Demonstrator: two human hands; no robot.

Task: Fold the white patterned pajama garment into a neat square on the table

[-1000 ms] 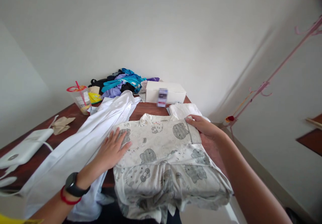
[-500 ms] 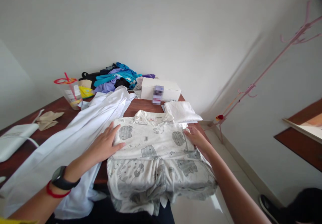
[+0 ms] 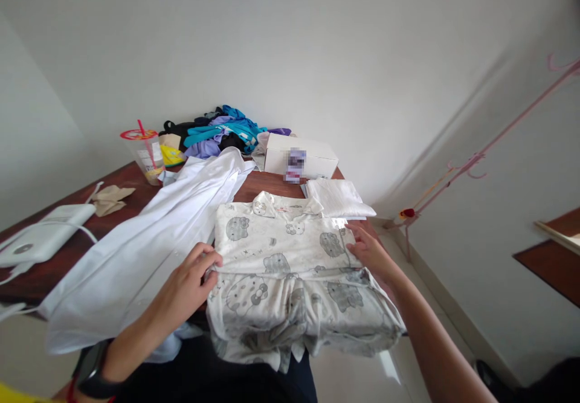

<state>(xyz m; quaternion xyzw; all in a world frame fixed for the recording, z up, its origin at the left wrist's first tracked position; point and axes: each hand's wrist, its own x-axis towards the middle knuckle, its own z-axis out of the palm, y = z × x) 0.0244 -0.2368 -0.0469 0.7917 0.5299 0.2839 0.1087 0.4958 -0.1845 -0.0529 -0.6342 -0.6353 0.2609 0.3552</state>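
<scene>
Left hand (image 3: 193, 277) has drawn back, curled against the printed shirt (image 3: 290, 276).

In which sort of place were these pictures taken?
Probably a room in a home: a patterned shirt lies on a brown table, and a pink coat stand is nearby.

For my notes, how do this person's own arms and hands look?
The left hand is gloveless; a dark watch and a red band are worn on that arm. The right hand and forearm show nothing worn. A yellow edge, perhaps clothing, shows at bottom left.
</scene>
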